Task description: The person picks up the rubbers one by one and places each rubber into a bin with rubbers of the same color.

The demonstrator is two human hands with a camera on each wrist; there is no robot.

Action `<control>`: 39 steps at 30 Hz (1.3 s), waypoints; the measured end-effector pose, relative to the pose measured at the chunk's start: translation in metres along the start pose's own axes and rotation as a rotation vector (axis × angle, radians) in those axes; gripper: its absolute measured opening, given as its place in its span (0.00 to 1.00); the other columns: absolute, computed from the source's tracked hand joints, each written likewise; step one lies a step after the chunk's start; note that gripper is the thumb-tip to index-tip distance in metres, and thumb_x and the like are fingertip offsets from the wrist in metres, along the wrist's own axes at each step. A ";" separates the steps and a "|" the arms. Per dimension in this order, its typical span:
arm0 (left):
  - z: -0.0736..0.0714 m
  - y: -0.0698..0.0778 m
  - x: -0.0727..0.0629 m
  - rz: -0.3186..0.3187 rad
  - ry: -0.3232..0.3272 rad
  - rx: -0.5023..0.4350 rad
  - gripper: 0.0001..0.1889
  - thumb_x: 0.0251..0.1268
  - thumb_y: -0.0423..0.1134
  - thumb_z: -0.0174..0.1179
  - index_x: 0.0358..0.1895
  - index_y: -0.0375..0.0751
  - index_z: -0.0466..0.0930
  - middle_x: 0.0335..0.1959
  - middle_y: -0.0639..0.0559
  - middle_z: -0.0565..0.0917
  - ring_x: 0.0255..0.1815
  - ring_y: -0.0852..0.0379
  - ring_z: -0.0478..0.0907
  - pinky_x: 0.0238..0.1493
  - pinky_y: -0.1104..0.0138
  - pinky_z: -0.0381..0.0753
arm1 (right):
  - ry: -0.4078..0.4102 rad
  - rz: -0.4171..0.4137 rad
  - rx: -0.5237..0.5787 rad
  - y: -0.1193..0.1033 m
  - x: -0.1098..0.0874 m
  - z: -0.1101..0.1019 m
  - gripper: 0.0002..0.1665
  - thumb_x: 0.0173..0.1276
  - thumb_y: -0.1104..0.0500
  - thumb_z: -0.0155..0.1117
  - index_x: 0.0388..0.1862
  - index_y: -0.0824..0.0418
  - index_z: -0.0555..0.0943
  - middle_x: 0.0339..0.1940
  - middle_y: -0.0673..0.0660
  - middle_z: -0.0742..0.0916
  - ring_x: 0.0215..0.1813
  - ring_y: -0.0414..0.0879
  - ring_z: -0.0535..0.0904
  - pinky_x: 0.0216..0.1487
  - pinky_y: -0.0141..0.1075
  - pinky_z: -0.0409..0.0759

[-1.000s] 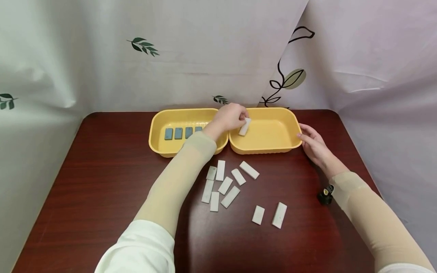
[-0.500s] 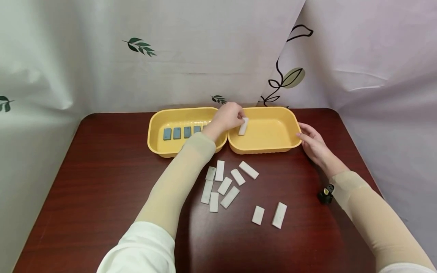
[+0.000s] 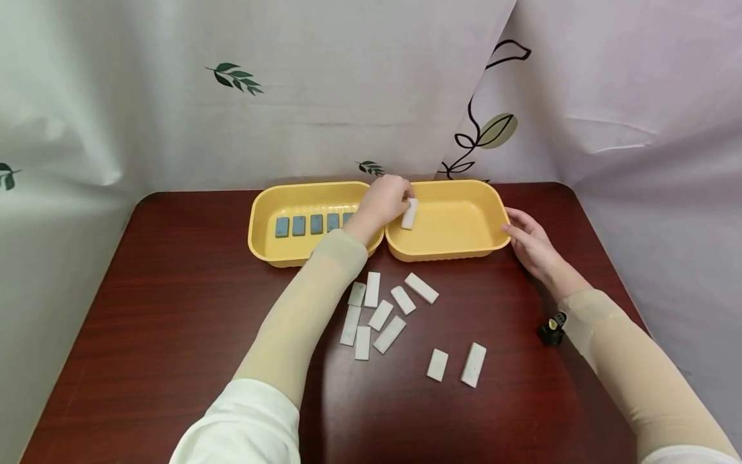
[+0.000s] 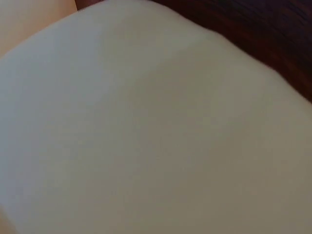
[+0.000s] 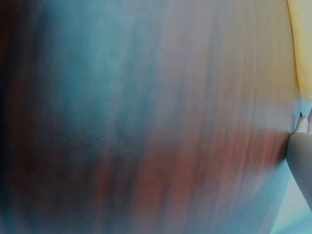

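Note:
My left hand reaches over the left yellow tray and pinches a white rectangular block at its upper end. The block stands inside the left end of the right yellow tray, its lower end close to the tray floor. My right hand holds that tray at its right end, thumb at the rim and fingers along the outside wall. In the right wrist view, part of the right hand shows beside a yellow tray edge. Sleeve fabric fills the left wrist view, which hides the left hand.
The left yellow tray holds a row of several blue-grey tiles, partly behind my left wrist. Several white and pale grey blocks lie loose on the dark red table in front of the trays. A patterned curtain hangs right behind.
My left hand and the block have shifted very slightly left in the head view, along with the whole scene. More of the blue-grey row shows. The right hand keeps its hold on the tray.

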State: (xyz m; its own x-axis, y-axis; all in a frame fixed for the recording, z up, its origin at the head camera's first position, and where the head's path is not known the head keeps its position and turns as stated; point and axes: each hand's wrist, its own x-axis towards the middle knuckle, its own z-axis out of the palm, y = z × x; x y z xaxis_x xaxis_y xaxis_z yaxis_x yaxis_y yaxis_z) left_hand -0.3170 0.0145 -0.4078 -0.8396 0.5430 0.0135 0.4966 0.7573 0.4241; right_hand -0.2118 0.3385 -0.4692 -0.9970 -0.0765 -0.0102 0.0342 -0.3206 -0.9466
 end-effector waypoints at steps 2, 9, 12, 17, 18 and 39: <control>-0.001 0.001 0.000 -0.013 -0.007 0.019 0.12 0.77 0.36 0.64 0.57 0.43 0.89 0.56 0.49 0.90 0.57 0.51 0.85 0.62 0.60 0.83 | -0.001 0.002 -0.012 0.000 0.001 0.000 0.20 0.80 0.75 0.50 0.57 0.57 0.83 0.54 0.48 0.88 0.56 0.38 0.82 0.59 0.23 0.80; -0.001 0.005 0.003 -0.053 -0.049 0.059 0.14 0.77 0.29 0.56 0.53 0.43 0.90 0.55 0.50 0.90 0.55 0.51 0.85 0.61 0.58 0.84 | 0.001 0.006 -0.013 0.000 0.001 0.000 0.21 0.81 0.75 0.50 0.56 0.56 0.83 0.54 0.48 0.87 0.56 0.38 0.82 0.58 0.23 0.81; 0.000 0.002 0.004 -0.052 -0.022 -0.014 0.15 0.77 0.28 0.56 0.55 0.42 0.90 0.57 0.49 0.90 0.57 0.51 0.85 0.64 0.59 0.84 | 0.000 0.005 -0.008 0.001 0.001 0.001 0.21 0.81 0.75 0.50 0.56 0.56 0.83 0.54 0.48 0.87 0.56 0.38 0.82 0.58 0.23 0.81; -0.004 -0.005 0.003 -0.002 0.009 -0.149 0.15 0.77 0.29 0.59 0.59 0.39 0.89 0.59 0.47 0.90 0.62 0.51 0.85 0.67 0.62 0.83 | 0.002 -0.007 -0.012 0.001 0.000 0.000 0.21 0.80 0.75 0.50 0.56 0.56 0.83 0.53 0.48 0.88 0.55 0.38 0.82 0.58 0.23 0.81; -0.005 -0.005 0.002 0.015 -0.002 -0.161 0.14 0.76 0.30 0.60 0.59 0.39 0.89 0.58 0.46 0.90 0.61 0.51 0.86 0.66 0.62 0.83 | 0.001 -0.010 -0.010 0.001 0.000 0.000 0.21 0.80 0.75 0.50 0.56 0.56 0.83 0.53 0.48 0.88 0.55 0.38 0.83 0.58 0.23 0.81; -0.003 -0.004 0.004 0.206 -0.289 0.078 0.18 0.74 0.31 0.58 0.56 0.53 0.91 0.60 0.58 0.89 0.63 0.57 0.83 0.66 0.60 0.80 | 0.000 0.012 -0.039 -0.001 -0.001 0.001 0.20 0.81 0.74 0.50 0.58 0.56 0.82 0.54 0.48 0.87 0.55 0.38 0.83 0.57 0.23 0.81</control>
State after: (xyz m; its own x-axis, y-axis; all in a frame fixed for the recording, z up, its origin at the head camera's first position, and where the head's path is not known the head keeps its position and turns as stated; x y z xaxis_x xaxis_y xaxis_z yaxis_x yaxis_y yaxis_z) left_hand -0.3232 0.0124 -0.4065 -0.6285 0.7590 -0.1699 0.6738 0.6405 0.3684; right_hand -0.2106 0.3377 -0.4680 -0.9965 -0.0804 -0.0212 0.0431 -0.2824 -0.9583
